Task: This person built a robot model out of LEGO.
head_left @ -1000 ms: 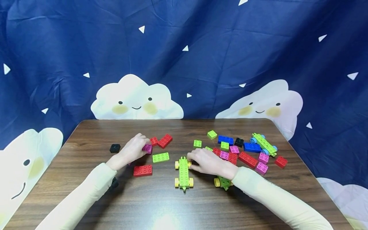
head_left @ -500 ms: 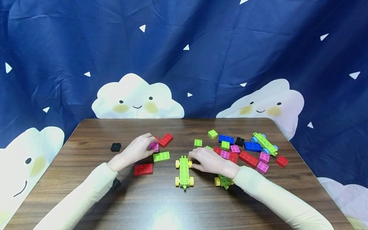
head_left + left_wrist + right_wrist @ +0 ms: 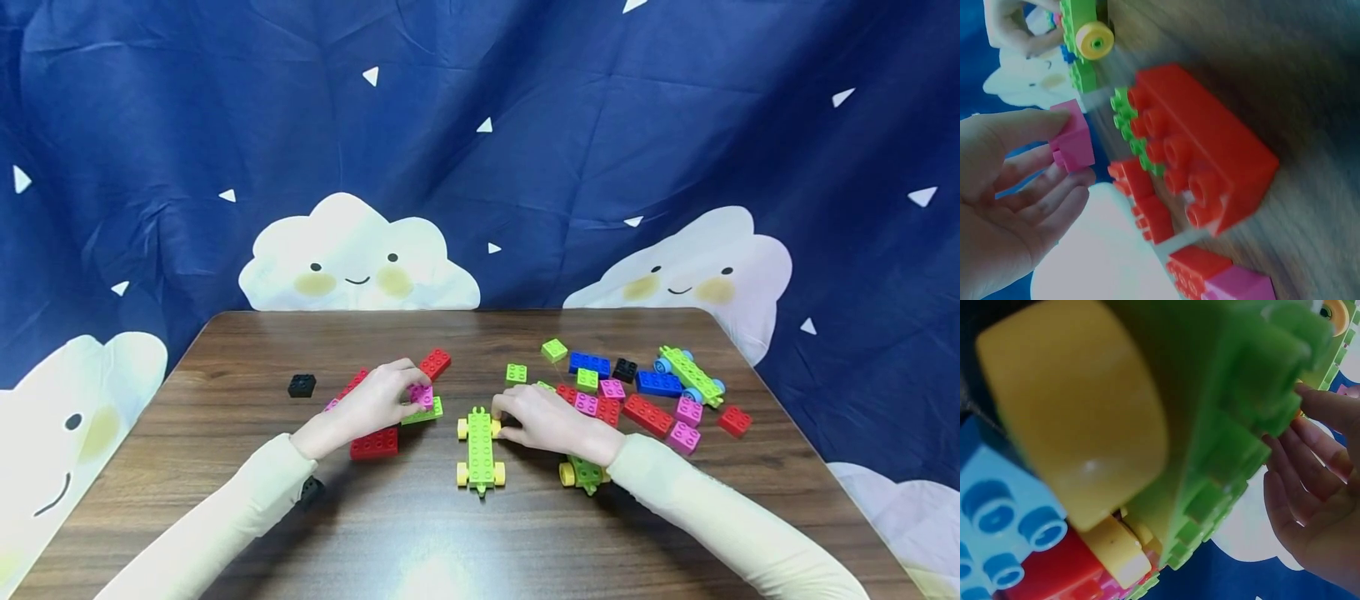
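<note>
My left hand [image 3: 378, 402] pinches a small pink brick [image 3: 1074, 140] between thumb and fingers. In the head view that brick overlaps a flat lime-green brick [image 3: 422, 414] on the table. My right hand [image 3: 551, 423] has its thumb and forefinger on the far right yellow wheel of a lime-green wheeled base [image 3: 480, 454], which stands lengthwise mid-table. A large red brick [image 3: 1210, 144] lies below the left hand, studs up in the head view. Under my right wrist a second green base with yellow wheels [image 3: 587, 475] is partly hidden; its wheel [image 3: 1079, 412] looms in the right wrist view.
Right of centre lies a loose cluster of red, pink, blue and lime bricks, with a green base on blue wheels [image 3: 690, 375] at its far side. A black brick [image 3: 302, 385] sits at left, and another black piece [image 3: 310, 490] is partly under the left sleeve.
My left hand has moved right with the pink brick, from beside the red bricks to the lime-green brick. The right hand and wheeled base have stayed in place.
</note>
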### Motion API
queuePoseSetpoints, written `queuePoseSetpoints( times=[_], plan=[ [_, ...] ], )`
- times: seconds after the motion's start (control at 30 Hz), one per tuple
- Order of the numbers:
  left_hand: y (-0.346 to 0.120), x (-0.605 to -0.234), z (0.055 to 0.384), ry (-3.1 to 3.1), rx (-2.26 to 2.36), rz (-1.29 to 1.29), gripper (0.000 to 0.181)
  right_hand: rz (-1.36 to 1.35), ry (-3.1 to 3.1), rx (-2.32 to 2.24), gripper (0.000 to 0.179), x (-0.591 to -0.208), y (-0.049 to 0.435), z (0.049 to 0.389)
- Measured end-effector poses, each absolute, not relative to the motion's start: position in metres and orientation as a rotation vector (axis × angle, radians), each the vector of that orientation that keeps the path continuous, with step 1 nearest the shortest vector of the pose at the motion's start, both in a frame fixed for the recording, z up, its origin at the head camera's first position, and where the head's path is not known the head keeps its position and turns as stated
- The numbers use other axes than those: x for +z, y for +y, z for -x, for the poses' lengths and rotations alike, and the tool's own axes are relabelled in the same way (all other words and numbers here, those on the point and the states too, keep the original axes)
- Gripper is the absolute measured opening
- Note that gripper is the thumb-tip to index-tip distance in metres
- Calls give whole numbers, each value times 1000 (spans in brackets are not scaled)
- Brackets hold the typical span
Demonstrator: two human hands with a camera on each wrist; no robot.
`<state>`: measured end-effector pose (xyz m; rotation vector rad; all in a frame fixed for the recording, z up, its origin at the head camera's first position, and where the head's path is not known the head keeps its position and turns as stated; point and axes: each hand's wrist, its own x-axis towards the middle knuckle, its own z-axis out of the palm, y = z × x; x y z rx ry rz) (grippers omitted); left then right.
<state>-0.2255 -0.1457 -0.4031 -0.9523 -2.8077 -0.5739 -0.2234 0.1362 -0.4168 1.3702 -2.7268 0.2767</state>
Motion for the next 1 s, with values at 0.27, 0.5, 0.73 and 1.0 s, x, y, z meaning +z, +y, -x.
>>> queuePoseSetpoints(
  times=[0.27, 0.5, 0.73, 1.0],
  plan=[
    [-135, -404, 218, -2790, -676, 1046, 33, -1362, -2747, 294, 16, -418, 137, 223],
    [-120, -407, 210, -2739, -732, 1147, 30, -1365, -2747, 298, 15, -417, 137, 225],
    [-107, -414, 205, -2669, -786, 1222, 29, -1347, -2806, 347, 14, -416, 137, 227],
    [-97, -420, 203, -2661, -854, 1199, 30, -1349, -2818, 380, 13, -415, 137, 229]
  ],
)
